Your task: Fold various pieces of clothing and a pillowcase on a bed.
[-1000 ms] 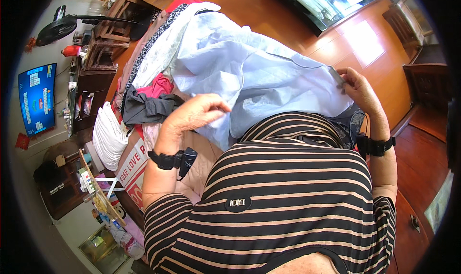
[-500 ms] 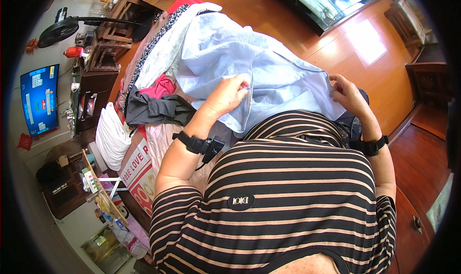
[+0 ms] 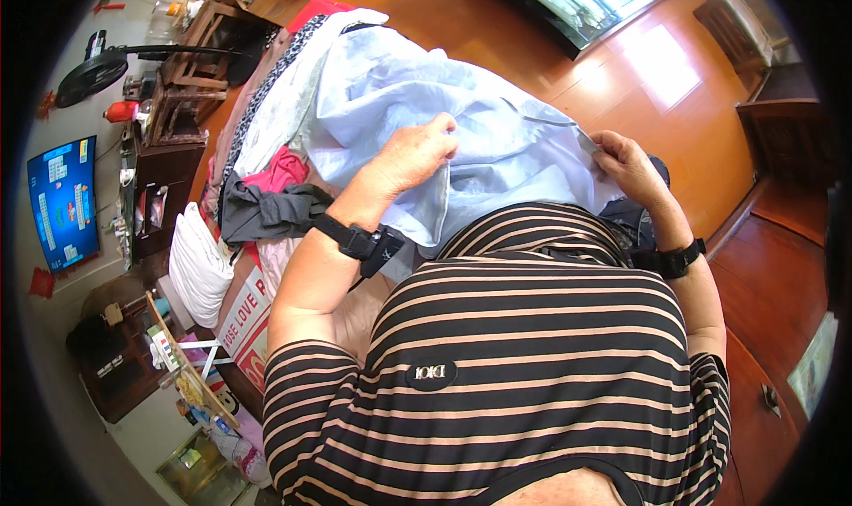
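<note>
Both hands were up on the pale blue cotton shirt (image 3: pixel 497 124), which lay spread over the heap of laundry straight ahead of the person's striped torso. The left hand (image 3: pixel 415 155) was clamped on a fold of the cloth near the middle, fingers curled over the hanging edge, a black wrist strap (image 3: pixel 359 240) just behind it. The right hand (image 3: pixel 628 164) pinched the shirt's far edge out to the right, thumb and fingers closed on the hem. The hands stood well apart, and the cloth ran taut-ish between them, so the garment's long axis lay left to right across the body, with the bulk of it bunched away toward the upper left. Neither hand was nearer; each already had its grip. To the left the pile crowded in: a crumpled dark grey garment (image 3: pixel 266 213) and a pink-red cloth (image 3: pixel 280 169) touched the shirt's lower edge, with a white pillow (image 3: pixel 200 266) beyond. Open room lay to the right and ahead, over the polished orange-brown wooden floor (image 3: pixel 674 89).
</note>
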The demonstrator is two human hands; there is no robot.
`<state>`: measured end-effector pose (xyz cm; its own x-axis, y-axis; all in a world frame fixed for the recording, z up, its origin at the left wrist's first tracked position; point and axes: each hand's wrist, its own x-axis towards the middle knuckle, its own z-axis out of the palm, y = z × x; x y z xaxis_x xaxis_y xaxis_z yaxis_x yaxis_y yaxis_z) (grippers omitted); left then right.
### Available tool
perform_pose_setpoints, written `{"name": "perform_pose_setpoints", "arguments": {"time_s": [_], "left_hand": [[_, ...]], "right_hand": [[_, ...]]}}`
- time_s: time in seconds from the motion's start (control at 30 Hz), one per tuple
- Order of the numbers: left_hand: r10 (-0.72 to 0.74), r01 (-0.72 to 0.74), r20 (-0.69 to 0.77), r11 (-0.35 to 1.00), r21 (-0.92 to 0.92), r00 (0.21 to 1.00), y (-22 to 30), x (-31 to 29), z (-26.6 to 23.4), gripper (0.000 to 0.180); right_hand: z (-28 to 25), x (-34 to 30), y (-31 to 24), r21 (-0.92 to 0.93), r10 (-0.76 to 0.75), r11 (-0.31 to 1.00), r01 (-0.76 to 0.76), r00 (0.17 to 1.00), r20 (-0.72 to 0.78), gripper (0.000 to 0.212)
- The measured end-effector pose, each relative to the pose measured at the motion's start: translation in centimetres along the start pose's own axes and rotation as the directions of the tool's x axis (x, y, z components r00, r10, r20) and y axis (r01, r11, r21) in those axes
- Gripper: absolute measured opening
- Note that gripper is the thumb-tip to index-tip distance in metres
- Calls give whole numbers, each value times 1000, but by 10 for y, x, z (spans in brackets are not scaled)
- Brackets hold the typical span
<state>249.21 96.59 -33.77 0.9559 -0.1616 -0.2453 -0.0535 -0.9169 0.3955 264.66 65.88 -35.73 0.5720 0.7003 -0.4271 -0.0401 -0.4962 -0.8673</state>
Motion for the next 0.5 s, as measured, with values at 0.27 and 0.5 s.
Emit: {"name": "perform_pose_setpoints", "arguments": {"time_s": [0.27, 0.5], "left_hand": [[120, -147, -98, 920, -364, 988, 36, 50, -19, 24], [333, -428, -350, 870, -245, 876, 62, 89, -3, 18]], "right_hand": [[-5, -13, -23, 73, -57, 996, 52, 996, 66, 25], [-10, -26, -43, 228, -78, 973, 35, 980, 184, 28]]}}
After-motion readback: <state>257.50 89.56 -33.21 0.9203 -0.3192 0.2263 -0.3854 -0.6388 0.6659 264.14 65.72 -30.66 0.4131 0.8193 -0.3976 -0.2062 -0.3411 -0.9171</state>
